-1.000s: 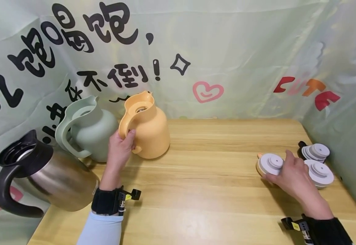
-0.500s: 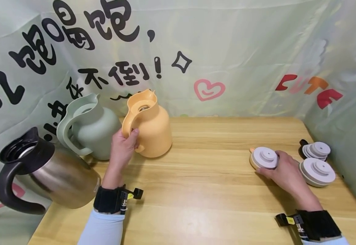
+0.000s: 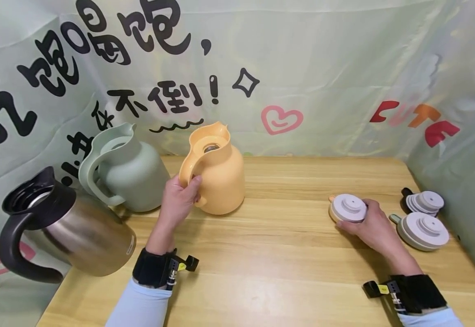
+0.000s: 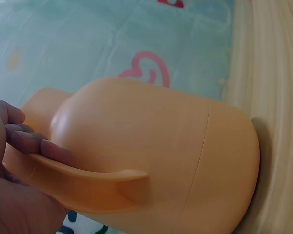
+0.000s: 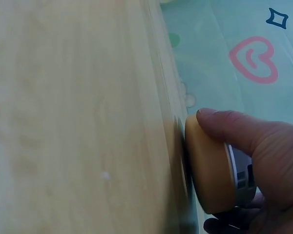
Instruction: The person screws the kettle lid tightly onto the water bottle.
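- The left hand (image 3: 180, 197) gripped the handle of the orange jug (image 3: 223, 186), fingers curled round it.
- That jug stood upright on the bench (image 3: 278, 263), toward the back, its top uncovered.
- The right hand (image 3: 378, 227) held the orange lid (image 3: 349, 208) between thumb and fingers, its white stepped side up and orange side down; whether it touched the bench could not be told.
- Near the right hand, by the bench's right edge, lay the green lid (image 3: 423, 230), with the black lid (image 3: 426, 202) just behind it, both white side up.
- Left of the orange jug stood the green jug (image 3: 139, 177), and nearer the person the steel jug (image 3: 86, 240), both open at the top.
- A printed cloth (image 3: 323, 68) hung behind the bench.
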Tool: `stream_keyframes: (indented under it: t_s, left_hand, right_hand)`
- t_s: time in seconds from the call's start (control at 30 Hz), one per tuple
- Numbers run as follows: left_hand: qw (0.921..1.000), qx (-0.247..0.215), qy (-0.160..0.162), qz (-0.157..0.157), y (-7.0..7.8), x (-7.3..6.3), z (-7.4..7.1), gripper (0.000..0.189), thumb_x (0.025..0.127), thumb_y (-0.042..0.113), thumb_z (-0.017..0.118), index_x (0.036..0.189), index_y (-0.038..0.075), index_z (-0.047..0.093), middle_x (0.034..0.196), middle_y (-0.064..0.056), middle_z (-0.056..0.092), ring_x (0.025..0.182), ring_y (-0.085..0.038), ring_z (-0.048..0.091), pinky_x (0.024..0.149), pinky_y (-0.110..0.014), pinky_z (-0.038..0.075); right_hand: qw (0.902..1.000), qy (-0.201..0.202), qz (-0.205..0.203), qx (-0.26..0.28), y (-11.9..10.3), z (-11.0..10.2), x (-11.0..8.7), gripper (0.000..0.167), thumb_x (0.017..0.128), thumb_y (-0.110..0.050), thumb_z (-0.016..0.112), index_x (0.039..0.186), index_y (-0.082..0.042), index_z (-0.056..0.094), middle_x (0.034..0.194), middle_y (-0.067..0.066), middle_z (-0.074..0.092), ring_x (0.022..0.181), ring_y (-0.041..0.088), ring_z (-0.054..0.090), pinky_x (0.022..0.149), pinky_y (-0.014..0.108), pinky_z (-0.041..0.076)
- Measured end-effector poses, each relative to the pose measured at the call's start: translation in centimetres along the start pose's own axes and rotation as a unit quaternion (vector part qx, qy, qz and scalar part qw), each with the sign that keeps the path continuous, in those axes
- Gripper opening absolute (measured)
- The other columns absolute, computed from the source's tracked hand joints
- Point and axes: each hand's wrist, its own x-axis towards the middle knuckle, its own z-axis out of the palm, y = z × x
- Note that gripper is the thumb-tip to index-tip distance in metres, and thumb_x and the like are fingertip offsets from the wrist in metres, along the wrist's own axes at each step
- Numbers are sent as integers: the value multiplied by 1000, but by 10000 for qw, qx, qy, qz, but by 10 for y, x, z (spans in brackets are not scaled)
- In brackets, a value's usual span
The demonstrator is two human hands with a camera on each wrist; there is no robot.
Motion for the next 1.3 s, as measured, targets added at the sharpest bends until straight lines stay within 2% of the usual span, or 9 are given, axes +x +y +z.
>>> stream_keyframes:
  t_s: [0.33, 0.57, 0.63, 0.7, 0.8, 0.87, 1.0, 1.13, 1.3]
  left_hand:
    - [9978, -156, -640, 111, 3, -7, 26, 20, 105, 13, 63, 90, 0, 58, 66, -5, 52, 56, -15, 51, 56, -27, 48]
    - [9966, -145, -806, 126, 4, -10, 42, 20, 103, 15, 65, 90, 0, 62, 65, -5, 54, 56, -15, 53, 56, -26, 48]
    - [9961, -152, -866, 123, 5, -11, 46, 20, 103, 15, 65, 91, -1, 62, 65, -5, 54, 56, -16, 53, 56, -26, 47]
    - [9956, -131, -924, 116, 6, -12, 50, 19, 103, 15, 65, 92, 0, 63, 65, -5, 54, 57, -16, 52, 55, -26, 47]
    - [9947, -73, -1015, 152, 7, -13, 54, 21, 103, 16, 65, 90, 1, 62, 64, -4, 54, 57, -16, 52, 55, -26, 46]
    - [9939, -26, -1072, 251, 7, -14, 57, 21, 103, 17, 65, 89, 1, 62, 63, -4, 54, 56, -15, 52, 55, -25, 45]
    - [9926, -60, -1162, 361, 7, -15, 61, 20, 103, 16, 65, 89, 2, 61, 62, -4, 53, 55, -14, 50, 53, -25, 43]
    - [9923, -90, -1175, 380, 7, -15, 62, 19, 103, 17, 64, 89, 4, 62, 62, -4, 52, 54, -15, 49, 52, -25, 41]
    - [9933, -47, -1085, 391, 7, -15, 62, 19, 103, 17, 65, 90, 3, 63, 62, -4, 53, 55, -15, 50, 52, -25, 42]
  right_hand:
    - [9973, 350, -365, 533, -8, 8, 5, 109, 84, -26, 89, 154, 17, 17, 142, 47, 37, 129, 62, 44, 105, 74, 36]
    - [9949, 442, -229, 878, -21, 3, 5, 106, 89, -29, 85, 158, 12, 15, 147, 45, 37, 133, 60, 42, 109, 74, 33]
    - [9928, 387, -316, 1092, -27, 0, 6, 103, 92, -27, 83, 159, 9, 14, 149, 42, 36, 135, 55, 41, 111, 66, 38]
    - [9889, 320, -491, 1368, -35, -3, 7, 99, 94, -23, 81, 160, 7, 14, 151, 37, 35, 135, 49, 41, 112, 45, 43]
    - [9823, 147, -816, 1682, -51, -7, 9, 92, 96, -19, 78, 160, 5, 16, 151, 33, 33, 132, 38, 42, 96, 16, 43]
    - [9762, 4, -988, 1929, -64, -10, 11, 90, 97, -17, 77, 160, 4, 16, 151, 32, 33, 130, 33, 43, 89, 7, 43]
    - [9590, -215, -1317, 2500, -93, -13, 14, 83, 99, -9, 73, 158, 1, 16, 148, 25, 35, 122, 16, 51, 86, 11, 52]
    - [9420, -227, -1585, 2951, -122, -24, 21, 76, 100, -3, 69, 158, -3, 20, 142, 12, 40, 115, 9, 57, 85, 16, 56]
    - [9522, -5, -1603, 2599, -168, -54, 35, 78, 100, -14, 72, 159, -12, 21, 149, 9, 41, 121, 15, 53, 89, 14, 52]
